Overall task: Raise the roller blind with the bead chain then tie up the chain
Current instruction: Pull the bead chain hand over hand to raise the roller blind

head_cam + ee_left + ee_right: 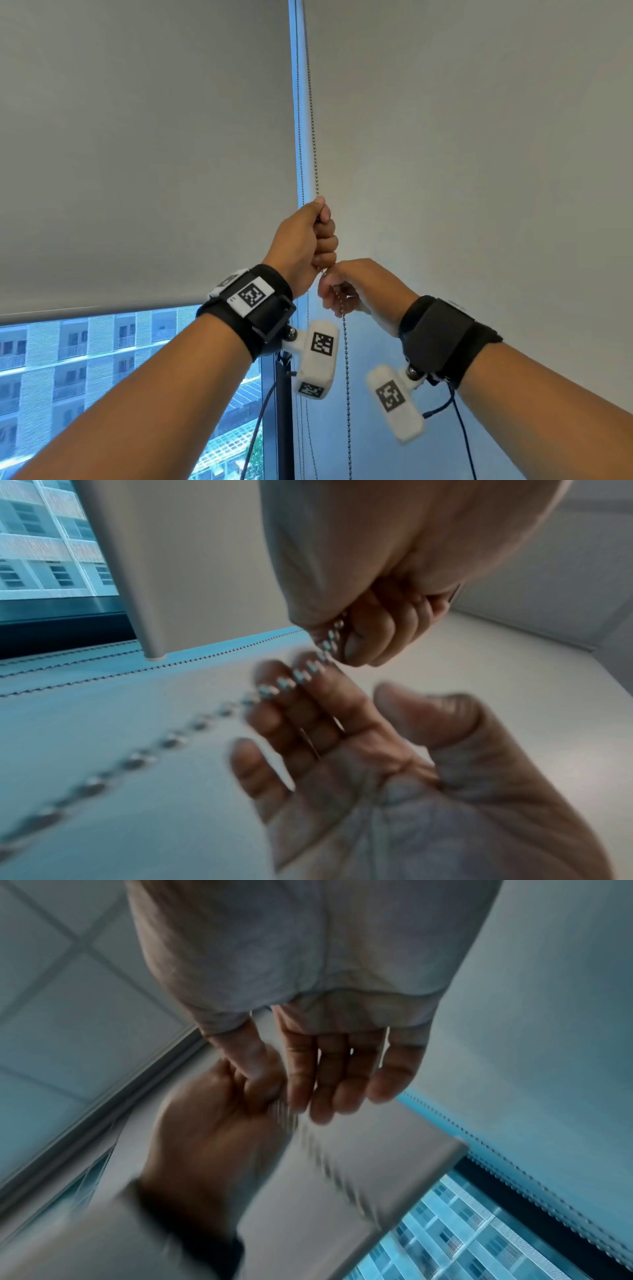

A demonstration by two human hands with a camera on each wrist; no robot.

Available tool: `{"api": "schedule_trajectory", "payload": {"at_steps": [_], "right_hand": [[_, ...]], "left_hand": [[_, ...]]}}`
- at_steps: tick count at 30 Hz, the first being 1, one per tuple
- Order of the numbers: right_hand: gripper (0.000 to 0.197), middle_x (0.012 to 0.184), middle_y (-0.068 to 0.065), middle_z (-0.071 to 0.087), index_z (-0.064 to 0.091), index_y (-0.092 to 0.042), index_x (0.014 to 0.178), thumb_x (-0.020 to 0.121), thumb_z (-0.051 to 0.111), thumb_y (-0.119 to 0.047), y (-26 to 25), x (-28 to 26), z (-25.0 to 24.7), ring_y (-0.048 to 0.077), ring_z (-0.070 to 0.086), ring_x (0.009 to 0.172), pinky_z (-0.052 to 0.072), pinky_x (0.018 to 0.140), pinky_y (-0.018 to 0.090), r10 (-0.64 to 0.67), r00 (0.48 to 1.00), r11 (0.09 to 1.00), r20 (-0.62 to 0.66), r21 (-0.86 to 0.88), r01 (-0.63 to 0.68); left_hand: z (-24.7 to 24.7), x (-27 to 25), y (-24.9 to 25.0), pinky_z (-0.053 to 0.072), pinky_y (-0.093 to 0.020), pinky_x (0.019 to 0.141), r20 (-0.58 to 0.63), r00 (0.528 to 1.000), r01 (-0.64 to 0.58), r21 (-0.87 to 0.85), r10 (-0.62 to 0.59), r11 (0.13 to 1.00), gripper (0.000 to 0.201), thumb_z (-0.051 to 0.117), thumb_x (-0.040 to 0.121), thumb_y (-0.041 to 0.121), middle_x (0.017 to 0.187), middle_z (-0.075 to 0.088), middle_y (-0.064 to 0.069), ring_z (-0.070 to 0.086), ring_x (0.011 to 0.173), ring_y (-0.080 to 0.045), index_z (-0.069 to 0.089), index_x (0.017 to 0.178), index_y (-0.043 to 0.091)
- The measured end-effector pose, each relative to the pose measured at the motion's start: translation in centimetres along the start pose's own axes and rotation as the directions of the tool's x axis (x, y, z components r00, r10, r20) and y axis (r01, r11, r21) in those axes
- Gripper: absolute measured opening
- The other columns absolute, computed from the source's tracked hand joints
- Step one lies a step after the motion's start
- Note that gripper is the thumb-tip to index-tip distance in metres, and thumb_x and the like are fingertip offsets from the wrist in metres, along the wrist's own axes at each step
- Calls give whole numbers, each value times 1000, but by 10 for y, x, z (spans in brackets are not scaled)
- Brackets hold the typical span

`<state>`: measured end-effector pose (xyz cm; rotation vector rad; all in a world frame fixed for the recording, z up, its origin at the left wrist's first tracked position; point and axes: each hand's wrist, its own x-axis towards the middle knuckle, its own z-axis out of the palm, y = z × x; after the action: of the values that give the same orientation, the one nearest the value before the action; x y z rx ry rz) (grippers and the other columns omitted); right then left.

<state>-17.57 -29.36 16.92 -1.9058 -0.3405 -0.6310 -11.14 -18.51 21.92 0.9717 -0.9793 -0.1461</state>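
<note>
The metal bead chain (312, 130) hangs down the gap between two grey roller blinds. My left hand (317, 236) grips it in a fist, thumb uppermost; in the left wrist view its curled fingers (377, 623) close round the beads. Just below, my right hand (344, 293) is against the chain with its fingers nearly straight (342, 1074). The beads (291, 680) run across its blurred fingertips. Below both hands the chain (347, 394) hangs loose. The left blind (137, 154) has its bottom rail (102, 313) partly up. The right blind (479, 171) covers everything beside it.
Below the left blind's rail the window (68, 377) shows an apartment block outside. A dark window post (284, 428) stands under my left wrist, with thinner cords (301, 154) beside the chain. Camera cables (462, 428) dangle from both wrists.
</note>
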Motion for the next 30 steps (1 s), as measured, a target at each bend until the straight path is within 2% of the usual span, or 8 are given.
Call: {"api": "schedule_trajectory", "payload": {"at_steps": [4,12,15,18,21,25,27,30], "right_hand": [[30,99,10,68,68,-9,99,80,56,-30,-6,12,-32,21,64,87,51,79,36,34,994,992,-102,127,-21],[52,100,12,67,58,-1,123,101,46,-46,-73,58,-25,23,64,90,52,91,41,23,991,952,-134,305,19],[45,84,10,63,57,-3,112,104,41,-44,-88,68,-16,20,60,68,52,63,32,50,985,903,-167,430,27],[34,55,-3,39,50,-16,80,105,39,-37,-93,73,-7,11,27,38,21,36,20,104,961,858,-257,511,44],[36,45,-7,30,39,-22,67,102,41,-30,-91,73,0,10,20,35,16,37,19,94,938,866,-333,492,88],[32,47,-7,27,37,-24,67,98,39,-24,-91,73,-1,12,18,39,15,40,21,36,934,847,-356,507,161],[31,47,-7,25,36,-24,67,97,39,-23,-90,72,-1,13,17,40,15,40,20,17,936,848,-352,502,173],[28,48,-5,24,35,-23,67,95,38,-20,-84,69,-2,16,15,45,15,43,24,-22,932,897,-361,405,178]], "left_hand": [[-7,-5,-10,10,-22,40,-54,999,-6,24,7,1000,41,40,104,34,54,20,8,12,45,-10,34,64,24],[2,-7,-35,11,-26,48,-93,996,-6,28,9,1000,40,43,101,38,55,26,5,19,48,-11,36,63,27],[8,-10,-42,29,-32,58,-125,992,-8,76,17,997,34,53,95,42,54,48,4,44,52,-14,47,66,24],[7,-12,-47,47,-28,66,-94,993,-68,61,73,996,20,51,97,27,57,65,11,62,54,-3,58,79,20],[-3,-7,-47,52,-32,69,-83,992,-85,152,98,985,21,47,102,20,72,68,6,65,65,-8,62,87,19],[-19,2,-25,45,-36,68,-108,991,-46,298,81,954,37,42,93,14,65,69,-1,61,60,-15,66,64,15],[-23,11,-10,47,-40,73,-42,997,-47,265,60,963,36,39,89,22,82,69,-14,61,73,-25,70,78,6],[-22,25,15,52,-38,74,28,999,-50,309,44,950,48,31,101,35,84,69,-13,64,75,-24,66,94,3]]}}
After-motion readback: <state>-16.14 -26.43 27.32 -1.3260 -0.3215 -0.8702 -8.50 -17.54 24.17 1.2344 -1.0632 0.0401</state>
